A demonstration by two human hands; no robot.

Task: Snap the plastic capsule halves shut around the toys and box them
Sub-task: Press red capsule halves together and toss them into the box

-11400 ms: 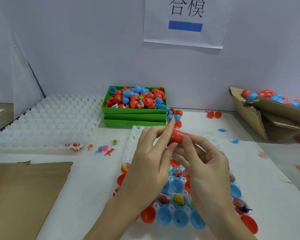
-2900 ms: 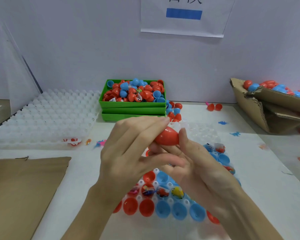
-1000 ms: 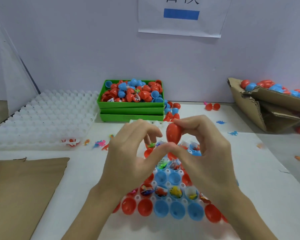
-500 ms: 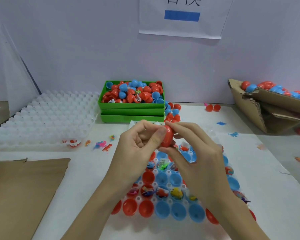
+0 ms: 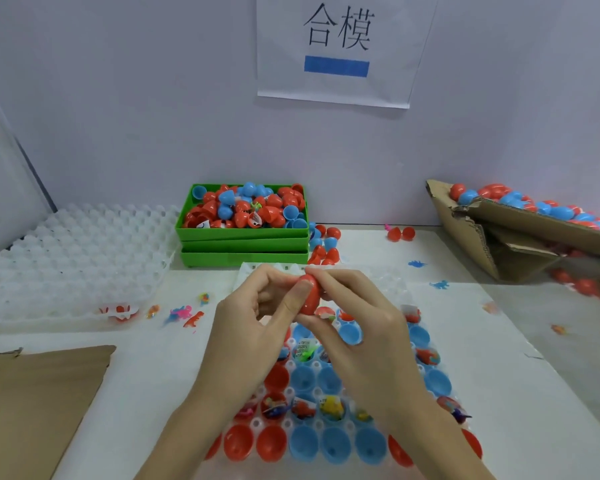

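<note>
Both hands, left [image 5: 257, 327] and right [image 5: 357, 327], pinch red egg-shaped capsule [image 5: 309, 296], seam closed.

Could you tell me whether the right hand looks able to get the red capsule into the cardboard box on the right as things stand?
Probably yes. The right hand and left hand both pinch the red capsule, and the table towards the cardboard box holds only tiny toys.
</note>
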